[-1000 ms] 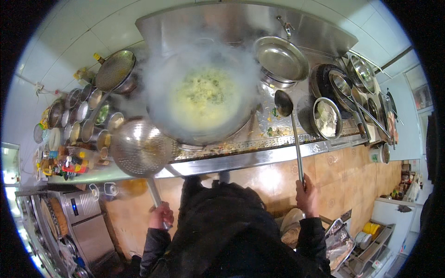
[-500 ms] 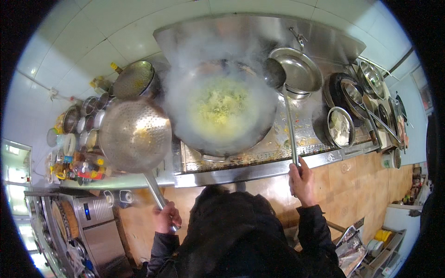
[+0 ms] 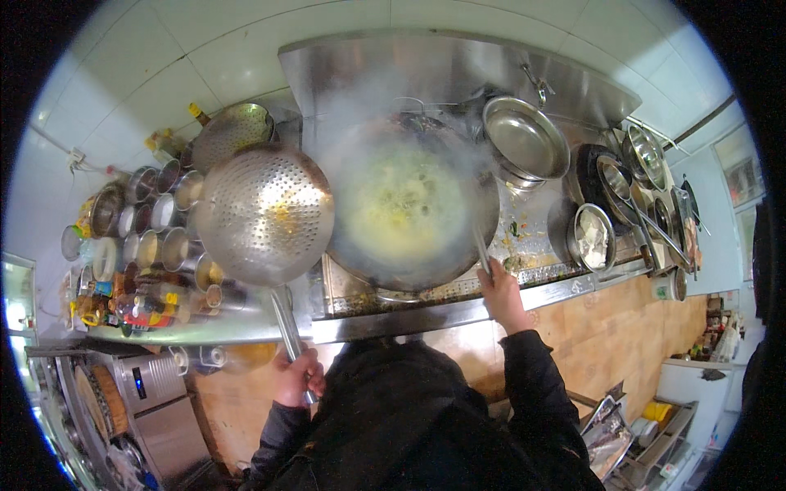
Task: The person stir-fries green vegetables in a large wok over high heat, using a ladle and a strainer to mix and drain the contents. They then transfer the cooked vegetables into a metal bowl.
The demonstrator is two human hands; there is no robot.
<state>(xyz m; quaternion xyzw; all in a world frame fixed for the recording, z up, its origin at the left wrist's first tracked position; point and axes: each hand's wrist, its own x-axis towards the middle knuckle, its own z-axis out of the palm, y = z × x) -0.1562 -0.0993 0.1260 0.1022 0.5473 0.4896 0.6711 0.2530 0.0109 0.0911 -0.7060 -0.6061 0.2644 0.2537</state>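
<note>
My left hand is closed round the handle of a large perforated strainer ladle, which hangs over the left side of the counter, left of the wok. My right hand grips the metal handle of a ladle; its bowl is lost in the wok's steam. The big wok sits on the stove in front of me. In it is yellow-green food in liquid, blurred by steam.
Metal bowls and bottles crowd the left counter. A wide steel pan stands right of the wok, below a tap. Farther right are a bowl of white stuff and stacked pans. The stove's steel front edge runs before me.
My right hand has moved left and forward, bringing the ladle's head from beside the steel pan into the wok. The strainer ladle has shifted slightly right and up. The steam has thinned.
</note>
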